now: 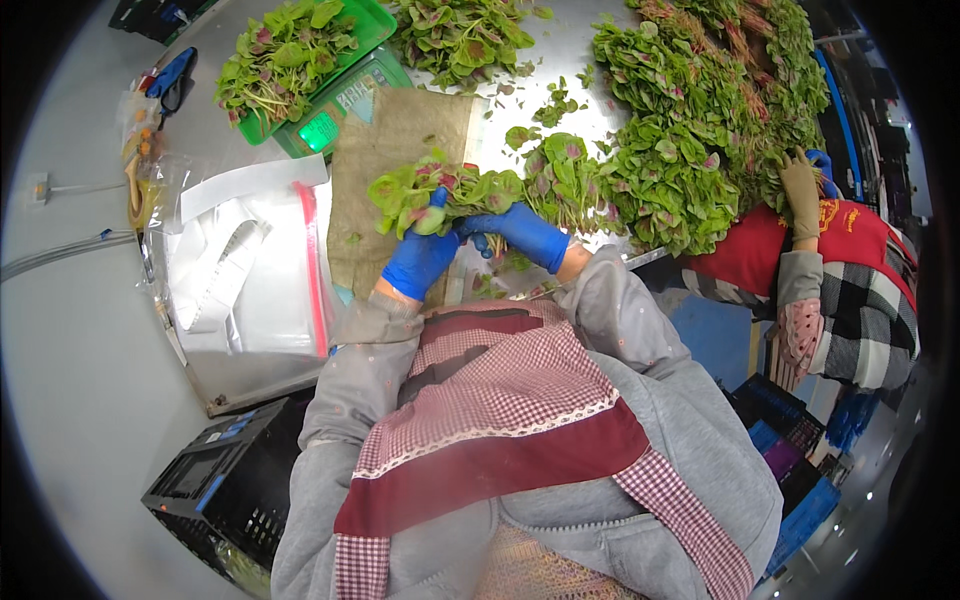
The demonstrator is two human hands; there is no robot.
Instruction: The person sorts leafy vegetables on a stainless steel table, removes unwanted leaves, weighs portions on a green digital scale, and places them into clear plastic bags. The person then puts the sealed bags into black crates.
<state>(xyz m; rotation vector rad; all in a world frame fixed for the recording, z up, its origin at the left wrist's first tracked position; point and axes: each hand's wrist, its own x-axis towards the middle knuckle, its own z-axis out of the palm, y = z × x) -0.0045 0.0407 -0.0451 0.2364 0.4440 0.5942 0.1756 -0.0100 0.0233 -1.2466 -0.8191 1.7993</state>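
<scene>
where two hands grasp, one leafy bunch

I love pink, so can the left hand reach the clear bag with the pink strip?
Probably yes: the bag lies left of the left hand, with just flat brown cloth between. But that hand holds leafy greens and may need freeing first.

Holds the left forearm and the right forearm, both covered in loose grey fabric sleeves, angled inward toward each other. Bares a narrow strip of left wrist and right wrist. Points the blue-gloved left hand forward with one digit raised; extends the blue-gloved right hand leftward with fingers curled, just beside the left.
</scene>
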